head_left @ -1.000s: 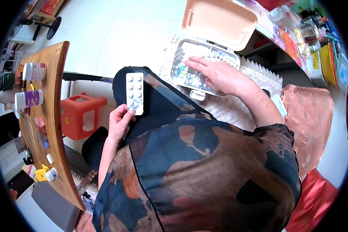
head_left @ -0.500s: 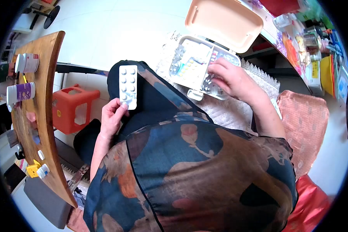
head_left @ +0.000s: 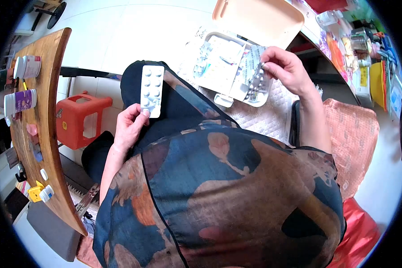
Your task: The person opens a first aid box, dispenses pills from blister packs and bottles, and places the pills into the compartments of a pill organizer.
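Between the thumb and fingers of my left hand [head_left: 131, 125], a white blister pack of round pills [head_left: 152, 89] stands upright over my dark trouser leg. My right hand [head_left: 288, 71] pinches the edge of a silvery blister pack [head_left: 256, 76] above the right compartment of a medicine box [head_left: 215, 85]. The box is white, divided inside, and its peach lid [head_left: 259, 18] is swung back. More blister packs [head_left: 203, 60] lie in its left compartment. My fingers partly cover the right compartment.
At left, a wooden table [head_left: 44, 134] holds a white-capped bottle [head_left: 29, 67], a purple-labelled jar [head_left: 20, 102] and a small yellow item [head_left: 35, 192]. An orange stool [head_left: 82, 118] stands beside it. Bottles and packages crowd a flowered surface [head_left: 315, 31] at upper right.
My right hand has risen from inside the box and now grips a silvery blister pack, partly lifted. My left hand still holds the white blister pack. The view has shifted slightly.
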`<act>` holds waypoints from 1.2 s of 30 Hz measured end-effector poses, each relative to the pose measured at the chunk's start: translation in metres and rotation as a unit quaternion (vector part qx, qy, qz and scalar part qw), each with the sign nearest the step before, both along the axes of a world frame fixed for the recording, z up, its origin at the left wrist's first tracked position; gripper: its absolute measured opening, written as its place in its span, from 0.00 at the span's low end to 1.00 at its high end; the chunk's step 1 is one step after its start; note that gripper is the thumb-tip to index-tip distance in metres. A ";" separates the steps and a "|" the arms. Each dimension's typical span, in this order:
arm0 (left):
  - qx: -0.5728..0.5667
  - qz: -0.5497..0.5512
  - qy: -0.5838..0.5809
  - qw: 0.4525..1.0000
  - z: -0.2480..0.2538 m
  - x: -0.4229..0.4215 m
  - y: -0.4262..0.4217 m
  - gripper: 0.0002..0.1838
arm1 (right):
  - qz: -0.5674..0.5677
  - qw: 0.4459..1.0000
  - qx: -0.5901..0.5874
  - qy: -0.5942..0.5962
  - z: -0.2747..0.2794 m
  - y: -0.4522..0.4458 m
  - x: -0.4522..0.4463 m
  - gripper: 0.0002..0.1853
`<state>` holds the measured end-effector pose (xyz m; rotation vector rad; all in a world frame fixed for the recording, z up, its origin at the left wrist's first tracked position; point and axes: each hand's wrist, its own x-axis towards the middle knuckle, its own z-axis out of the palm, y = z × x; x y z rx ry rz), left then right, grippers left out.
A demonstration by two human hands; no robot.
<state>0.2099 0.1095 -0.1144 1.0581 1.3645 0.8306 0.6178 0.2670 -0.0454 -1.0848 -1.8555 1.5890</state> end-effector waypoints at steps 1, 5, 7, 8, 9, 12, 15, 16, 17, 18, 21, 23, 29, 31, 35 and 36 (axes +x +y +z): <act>0.000 0.000 -0.001 1.000 0.000 0.000 -0.001 0.08 | -0.001 1.000 0.006 0.007 -0.001 0.002 0.000 0.04; 0.000 0.012 -0.004 1.000 0.001 0.001 -0.002 0.08 | 0.002 0.999 0.038 0.008 0.002 0.010 -0.015 0.04; -0.001 0.017 0.001 1.000 0.001 0.000 -0.003 0.08 | 0.001 0.999 0.031 -0.007 0.008 0.015 -0.023 0.05; 0.002 0.012 0.004 1.000 0.001 -0.001 -0.003 0.08 | -0.001 0.999 0.023 -0.023 0.009 0.018 -0.027 0.05; 0.006 0.008 0.006 1.000 0.001 -0.001 -0.004 0.08 | -0.006 1.000 0.006 -0.017 0.007 0.021 -0.030 0.05; 0.014 0.018 0.002 1.000 0.000 0.000 -0.005 0.08 | 0.024 0.997 -0.003 -0.070 0.008 0.027 -0.039 0.06; 0.007 0.016 0.003 1.000 0.001 -0.002 -0.007 0.08 | 0.035 0.998 -0.024 -0.044 0.006 0.034 -0.037 0.06; 0.007 0.018 0.002 1.000 0.000 -0.003 -0.008 0.08 | 0.031 0.998 -0.049 -0.018 0.007 0.036 -0.035 0.05; 0.007 0.018 -0.003 1.000 -0.001 -0.005 -0.009 0.07 | 0.030 0.998 -0.050 0.004 0.002 0.040 -0.030 0.05; 0.007 0.017 -0.008 1.000 -0.002 -0.006 -0.009 0.07 | 0.031 0.998 -0.049 0.003 -0.001 0.042 -0.029 0.05; 0.004 0.029 -0.019 0.999 -0.002 -0.005 -0.009 0.06 | -0.035 0.990 -0.102 0.091 -0.005 0.043 -0.028 0.06; 0.005 0.026 -0.020 0.999 -0.003 -0.005 -0.008 0.06 | -0.025 0.986 -0.104 0.124 -0.018 0.046 -0.026 0.06; 0.012 0.027 -0.020 0.999 -0.003 -0.006 -0.008 0.07 | 0.038 0.981 -0.157 0.109 -0.037 0.048 -0.029 0.06; 0.015 0.041 -0.024 0.999 -0.001 -0.004 -0.009 0.08 | 0.036 0.979 -0.161 0.117 -0.042 0.048 -0.031 0.08; 0.017 0.048 -0.030 0.998 -0.002 -0.005 -0.009 0.08 | 0.027 0.977 -0.190 0.089 -0.033 0.043 -0.034 0.09; 0.018 0.045 -0.024 0.998 -0.002 -0.005 -0.009 0.08 | 0.028 0.977 -0.189 0.089 -0.035 0.044 -0.031 0.09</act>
